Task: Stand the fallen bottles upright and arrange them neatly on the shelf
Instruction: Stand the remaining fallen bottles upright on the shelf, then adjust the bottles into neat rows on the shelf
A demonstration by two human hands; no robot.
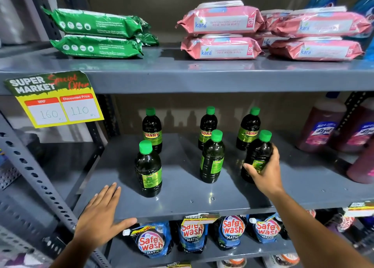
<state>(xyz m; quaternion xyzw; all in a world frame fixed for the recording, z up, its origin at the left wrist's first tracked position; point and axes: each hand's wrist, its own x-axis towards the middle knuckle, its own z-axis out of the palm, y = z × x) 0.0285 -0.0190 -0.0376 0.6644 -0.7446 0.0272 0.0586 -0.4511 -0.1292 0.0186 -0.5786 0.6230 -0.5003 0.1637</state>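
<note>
Several dark bottles with green caps and green SUNNY labels stand upright on the grey middle shelf (pixel 182 199), in a back row and a front row. The back row holds a left bottle (pixel 152 129), a middle bottle (pixel 207 126) and a right bottle (pixel 248 127). In front stand a left bottle (pixel 148 169) and a middle bottle (pixel 212 157). My right hand (pixel 266 171) grips the front right bottle (pixel 258 154) around its lower body; it looks upright on the shelf. My left hand (pixel 102 215) lies flat and open on the shelf's front left edge, holding nothing.
Pink-red Lizol bottles (pixel 321 126) stand at the shelf's right end. Green wipe packs (pixel 97 32) and pink Kara wipe packs (pixel 222 30) lie on the shelf above. A yellow price tag (pixel 54 99) hangs from that shelf's edge. Safewash pouches (pixel 151 239) fill the shelf below.
</note>
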